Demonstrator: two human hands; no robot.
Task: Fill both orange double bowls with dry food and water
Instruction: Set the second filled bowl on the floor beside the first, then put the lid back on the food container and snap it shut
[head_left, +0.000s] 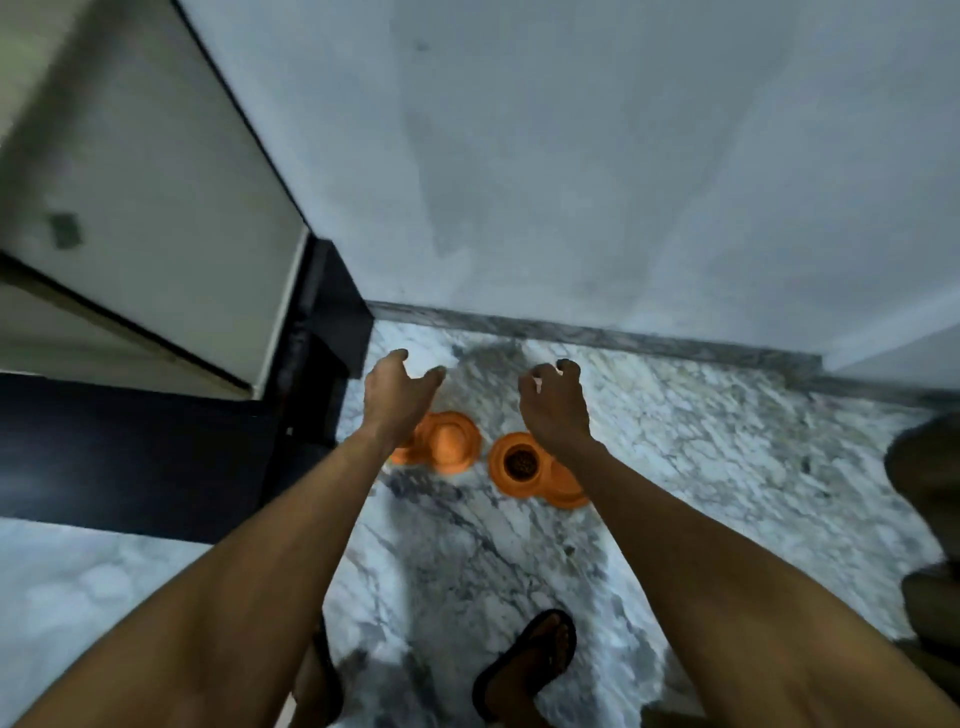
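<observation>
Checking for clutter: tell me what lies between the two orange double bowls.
Nothing: the head view shows only a narrow strip of bare marble floor between the left double bowl and the right double bowl.

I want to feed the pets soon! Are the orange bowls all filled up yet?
Partly. The right orange bowl has brown dry food in one cup. Both the left hand and right hand are empty, above the floor. The left orange bowl is partly hidden, and the picture doesn't show water.
</observation>
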